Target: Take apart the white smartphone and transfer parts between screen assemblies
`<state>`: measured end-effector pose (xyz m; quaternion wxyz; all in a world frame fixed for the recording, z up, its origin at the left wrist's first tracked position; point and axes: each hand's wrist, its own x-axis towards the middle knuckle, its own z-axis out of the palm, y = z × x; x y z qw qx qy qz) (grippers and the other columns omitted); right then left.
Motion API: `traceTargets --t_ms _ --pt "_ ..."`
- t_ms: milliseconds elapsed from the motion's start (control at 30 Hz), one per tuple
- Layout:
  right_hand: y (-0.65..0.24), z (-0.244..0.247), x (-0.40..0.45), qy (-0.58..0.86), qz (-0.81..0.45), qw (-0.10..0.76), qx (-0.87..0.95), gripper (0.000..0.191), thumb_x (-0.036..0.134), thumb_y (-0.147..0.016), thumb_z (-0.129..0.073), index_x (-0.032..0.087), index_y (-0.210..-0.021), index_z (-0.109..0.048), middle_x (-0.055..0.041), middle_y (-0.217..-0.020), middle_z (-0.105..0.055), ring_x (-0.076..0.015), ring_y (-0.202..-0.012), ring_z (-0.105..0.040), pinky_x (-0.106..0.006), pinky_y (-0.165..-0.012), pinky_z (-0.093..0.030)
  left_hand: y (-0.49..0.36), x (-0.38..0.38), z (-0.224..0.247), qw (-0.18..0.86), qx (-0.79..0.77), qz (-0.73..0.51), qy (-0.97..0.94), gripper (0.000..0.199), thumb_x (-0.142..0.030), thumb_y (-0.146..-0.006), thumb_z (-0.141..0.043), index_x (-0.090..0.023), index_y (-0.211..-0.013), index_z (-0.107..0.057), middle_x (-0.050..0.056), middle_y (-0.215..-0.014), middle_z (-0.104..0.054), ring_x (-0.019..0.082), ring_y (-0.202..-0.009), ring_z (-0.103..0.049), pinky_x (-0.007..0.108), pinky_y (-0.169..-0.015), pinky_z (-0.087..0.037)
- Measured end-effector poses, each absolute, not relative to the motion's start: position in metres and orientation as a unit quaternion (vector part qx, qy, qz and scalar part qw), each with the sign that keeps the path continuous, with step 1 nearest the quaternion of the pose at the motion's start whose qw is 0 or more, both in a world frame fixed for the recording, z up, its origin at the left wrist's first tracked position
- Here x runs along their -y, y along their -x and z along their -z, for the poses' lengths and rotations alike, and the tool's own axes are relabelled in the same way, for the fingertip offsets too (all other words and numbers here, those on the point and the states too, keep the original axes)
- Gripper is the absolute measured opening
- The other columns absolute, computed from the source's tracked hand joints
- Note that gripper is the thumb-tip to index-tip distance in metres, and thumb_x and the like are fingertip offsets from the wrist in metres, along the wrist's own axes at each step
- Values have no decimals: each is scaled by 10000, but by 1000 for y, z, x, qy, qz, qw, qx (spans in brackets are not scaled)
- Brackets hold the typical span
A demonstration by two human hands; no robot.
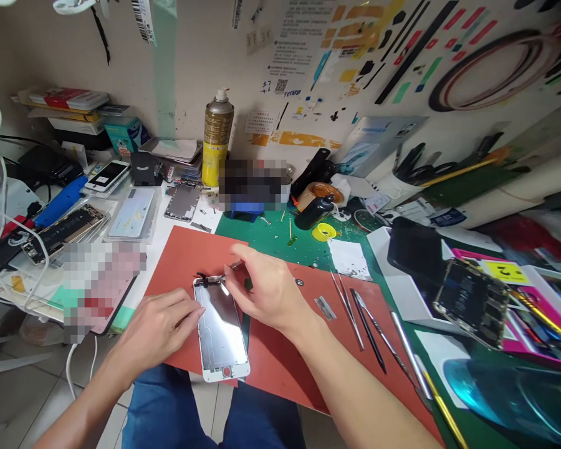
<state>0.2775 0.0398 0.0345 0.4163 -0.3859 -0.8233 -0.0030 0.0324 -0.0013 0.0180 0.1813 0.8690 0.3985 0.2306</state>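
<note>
A white-framed phone screen panel lies with its metal back up at the front edge of the red mat. Dark flex cables and small parts show at its far end. My left hand is closed at the panel's left edge, fingertips against it. Above the far right corner, my right hand pinches a thin metal tool, whose tip points at the small parts. Right of that hand, tweezers, a black pen-like tool and a small metal piece rest on the mat.
An opened phone sits on a white box at the right, near a pink tray of tools. A spray can and a black bottle stand behind. More phones and white cables occupy the left side.
</note>
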Motion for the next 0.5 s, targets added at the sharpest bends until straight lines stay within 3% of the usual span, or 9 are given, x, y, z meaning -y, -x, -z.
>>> traceTargets --t_ms 167,367,500 --pt "-273 -41 -46 376 62 393 837 111 132 -1035 -534 212 -1107 -508 35 -673 -647 -149 -536 -590 -287 -493 -388 -34 2 -18 171 -406 -224 -869 225 -249 -1090 -519 -212 -1034 -733 16 -887 -687 148 -749 -649 300 -671 -443" --pt "-274 -49 -44 347 -27 349 870 155 75 -997 -487 202 -1082 -506 -31 -819 -676 -173 -669 -606 -302 -596 -466 -34 2 -18 149 -400 -224 -876 257 -251 -1088 -509 -218 -1013 -753 30 -884 -706 151 -740 -672 286 -663 -465" --pt "-276 -45 -45 374 -6 374 849 93 178 -1036 -569 203 -1106 -513 4 -743 -637 -168 -601 -577 -304 -557 -438 -34 2 -19 151 -402 -217 -877 271 -256 -1097 -488 -216 -1023 -746 28 -883 -698 150 -729 -660 296 -653 -456"
